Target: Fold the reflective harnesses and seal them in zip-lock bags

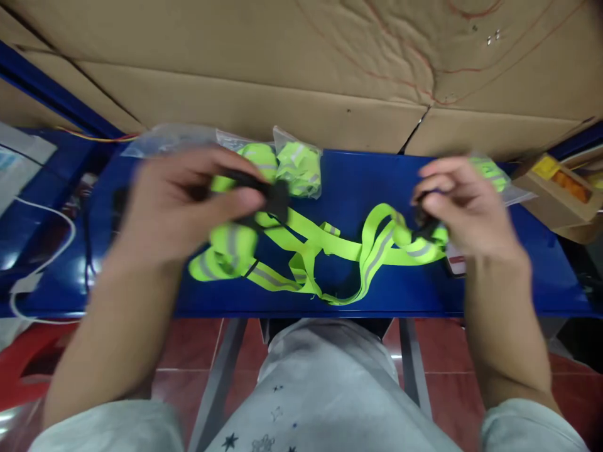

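Fluorescent yellow reflective straps (pixel 346 250) with grey stripes lie in loose loops on the blue table. My left hand (pixel 181 204) is closed on a black buckle-like piece (pixel 277 202), blurred, above a bunched part of the yellow strap (pixel 230 248). At the opposite end of the straps, my right hand (pixel 466 207) pinches a dark buckle-like piece (pixel 424 223), partly covered by its fingers. The yellow webbing runs slack between the two hands and rests on the tabletop.
Clear bags of folded yellow straps (pixel 299 166) lie at the table's (pixel 348 176) back edge; another bag (pixel 492 172) is behind my right hand. A cardboard box (pixel 556 194) stands at right, a white cable (pixel 70 232) at left. Cardboard (pixel 264 100) covers the back wall.
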`<move>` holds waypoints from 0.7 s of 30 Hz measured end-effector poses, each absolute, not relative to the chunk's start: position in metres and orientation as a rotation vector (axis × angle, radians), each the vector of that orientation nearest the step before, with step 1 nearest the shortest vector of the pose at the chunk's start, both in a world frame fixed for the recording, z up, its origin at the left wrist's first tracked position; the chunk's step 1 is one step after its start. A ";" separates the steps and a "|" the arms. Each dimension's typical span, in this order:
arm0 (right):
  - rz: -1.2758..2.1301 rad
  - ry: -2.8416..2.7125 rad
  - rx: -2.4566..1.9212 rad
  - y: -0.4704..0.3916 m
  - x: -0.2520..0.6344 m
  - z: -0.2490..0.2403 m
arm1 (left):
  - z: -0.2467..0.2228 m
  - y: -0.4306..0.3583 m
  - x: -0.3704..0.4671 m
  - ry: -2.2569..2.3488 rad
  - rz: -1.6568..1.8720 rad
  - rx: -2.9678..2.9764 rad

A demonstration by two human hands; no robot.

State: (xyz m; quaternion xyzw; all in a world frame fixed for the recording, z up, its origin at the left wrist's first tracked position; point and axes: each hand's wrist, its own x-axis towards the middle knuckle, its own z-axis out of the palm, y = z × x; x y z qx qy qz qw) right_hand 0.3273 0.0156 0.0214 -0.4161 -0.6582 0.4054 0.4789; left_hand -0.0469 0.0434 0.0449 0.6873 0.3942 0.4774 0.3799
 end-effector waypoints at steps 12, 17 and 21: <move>0.795 -1.838 -0.982 0.011 0.268 -0.018 | 0.006 0.052 0.031 0.911 0.802 1.689; 0.786 -1.814 -1.012 0.008 0.267 -0.020 | 0.000 0.054 0.031 0.936 0.825 1.679; 0.753 -1.900 -1.073 0.007 0.265 -0.020 | -0.005 0.051 0.033 0.936 0.735 1.708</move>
